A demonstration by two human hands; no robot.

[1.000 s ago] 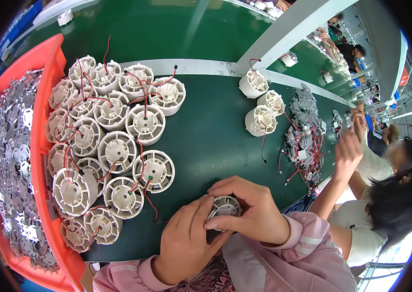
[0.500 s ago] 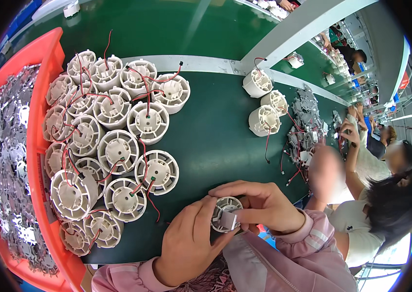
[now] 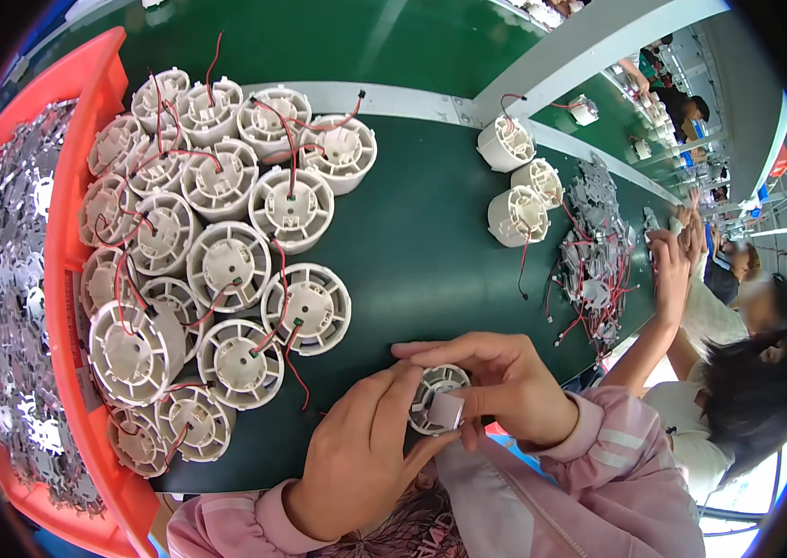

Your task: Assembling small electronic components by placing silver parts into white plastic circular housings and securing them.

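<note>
Low in the middle, my left hand (image 3: 361, 451) is closed around the side of a round white plastic housing (image 3: 428, 379) with spokes at its rim. From the other side, my right hand (image 3: 514, 386) has its fingers bent about the same housing, and its thumb presses on a thin silver metal plate (image 3: 446, 410). The plate lies at the housing's open face; whether it is seated there I cannot tell. To the left stand several similar white housings (image 3: 229, 267), close together, with red and black wires hanging from them.
A red bin (image 3: 86, 214) full of small silver metal plates (image 3: 17, 307) stands at the left. Across the green table (image 3: 412, 279) are a few more wired housings (image 3: 517, 216) and a heap of metal pieces with wires (image 3: 593, 246). A co-worker (image 3: 691, 418) sits at the right.
My thumb and the metal plate have shifted slightly, and the plate shows a broader face now. The whole view has tilted a little. At the right, the co-worker's arm has moved.
</note>
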